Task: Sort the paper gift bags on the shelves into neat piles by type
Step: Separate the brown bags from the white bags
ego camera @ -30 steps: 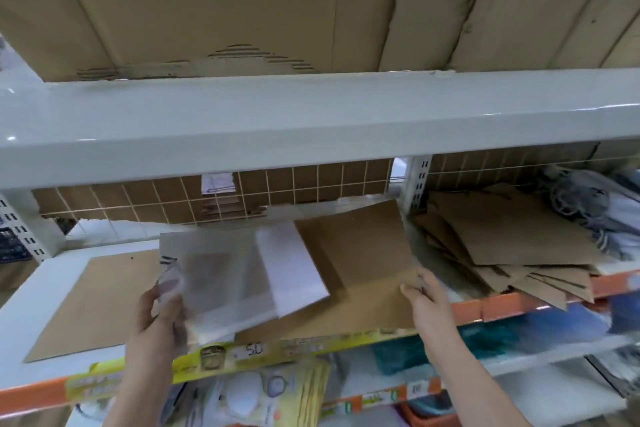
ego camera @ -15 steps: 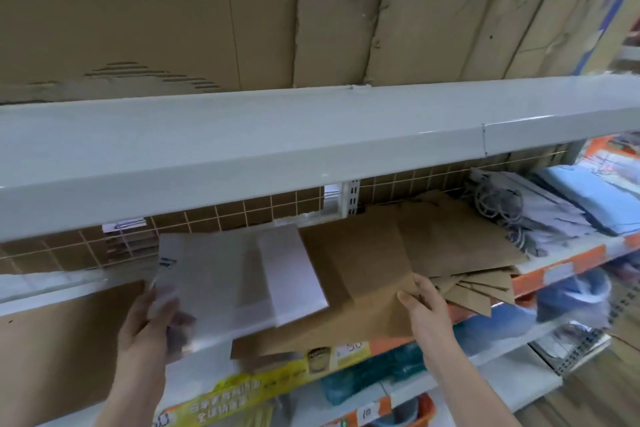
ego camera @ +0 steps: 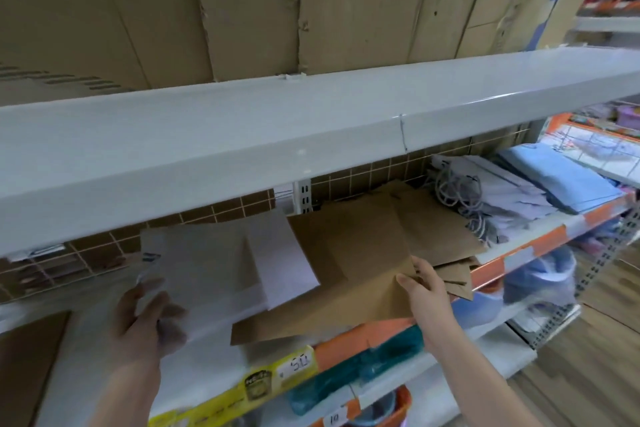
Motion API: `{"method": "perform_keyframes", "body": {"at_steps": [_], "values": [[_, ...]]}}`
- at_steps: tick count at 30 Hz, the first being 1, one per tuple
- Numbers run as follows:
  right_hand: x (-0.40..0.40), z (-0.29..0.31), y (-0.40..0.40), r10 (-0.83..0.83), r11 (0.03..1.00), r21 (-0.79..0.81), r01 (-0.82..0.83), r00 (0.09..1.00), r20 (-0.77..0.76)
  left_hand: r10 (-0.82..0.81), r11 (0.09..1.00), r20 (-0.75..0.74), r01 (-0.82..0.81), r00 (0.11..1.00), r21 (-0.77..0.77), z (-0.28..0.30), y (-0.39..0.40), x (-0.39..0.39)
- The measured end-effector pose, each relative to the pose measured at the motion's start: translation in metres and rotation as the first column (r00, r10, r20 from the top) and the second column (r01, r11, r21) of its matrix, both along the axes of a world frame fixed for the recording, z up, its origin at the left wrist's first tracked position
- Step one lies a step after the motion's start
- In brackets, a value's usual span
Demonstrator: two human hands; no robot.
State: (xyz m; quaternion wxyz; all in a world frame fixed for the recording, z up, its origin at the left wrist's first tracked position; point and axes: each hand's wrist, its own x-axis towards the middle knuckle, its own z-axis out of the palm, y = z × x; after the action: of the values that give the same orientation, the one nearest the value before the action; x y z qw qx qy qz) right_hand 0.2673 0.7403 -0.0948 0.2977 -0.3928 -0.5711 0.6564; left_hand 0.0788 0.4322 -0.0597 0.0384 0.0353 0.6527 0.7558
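— So where do the hands sit?

— The left hand (ego camera: 145, 319) grips the lower left corner of a clear plastic sleeve (ego camera: 204, 270) with white paper inside, fingers curled round its edge. The right hand (ego camera: 427, 288) pinches the right edge of a flat brown kraft paper bag (ego camera: 346, 274), thumb on top and fingers beneath.

— And the two bags?

— They are held together above the white middle shelf (ego camera: 207, 367), the sleeve lying across the left part of the brown bag, both tilted down toward the person and reaching out past the shelf's front edge.

— What lies to the right?

— Just beside the right hand, a loose pile of brown paper bags (ego camera: 446, 236) sprawls on the same shelf, some corners hanging over the orange price strip (ego camera: 512, 260). Further right lie grey-white bags with cord handles (ego camera: 485, 201), then a stack of light blue bags (ego camera: 561, 177) at the far end.

— And to the left?

— A flat brown sheet (ego camera: 27, 357) lies on the shelf at the frame's edge, well apart from the held bags.

— Above?

— Upright cardboard sheets (ego camera: 242, 10) stand on the upper shelf (ego camera: 242, 135). A wire grid (ego camera: 225, 215) with brown backing runs behind the middle shelf.

— Below?

— A yellow label (ego camera: 249, 388) marked 50 sits on the shelf front, teal packets (ego camera: 363, 371) underneath; their contents are too blurred to tell.
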Motion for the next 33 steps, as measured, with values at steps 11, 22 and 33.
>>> {"method": "perform_keyframes", "body": {"at_steps": [11, 22, 33], "values": [[0.046, 0.003, 0.117, 0.167, 0.986, -0.004, -0.167, 0.983, 0.073, 0.242, 0.967, 0.102, -0.249, 0.965, 0.061, -0.006, 0.095, 0.107], [0.042, -0.008, 0.191, 0.175, 0.983, -0.076, -0.168, 0.979, 0.100, 0.266, 0.963, 0.056, -0.268, 0.962, 0.029, 0.001, 0.161, 0.142], [0.008, -0.009, 0.239, 0.233, 0.758, 0.448, -0.474, 0.839, 0.492, 0.129, 0.992, 0.025, -0.129, 0.991, 0.008, -0.001, 0.233, 0.096]]}}
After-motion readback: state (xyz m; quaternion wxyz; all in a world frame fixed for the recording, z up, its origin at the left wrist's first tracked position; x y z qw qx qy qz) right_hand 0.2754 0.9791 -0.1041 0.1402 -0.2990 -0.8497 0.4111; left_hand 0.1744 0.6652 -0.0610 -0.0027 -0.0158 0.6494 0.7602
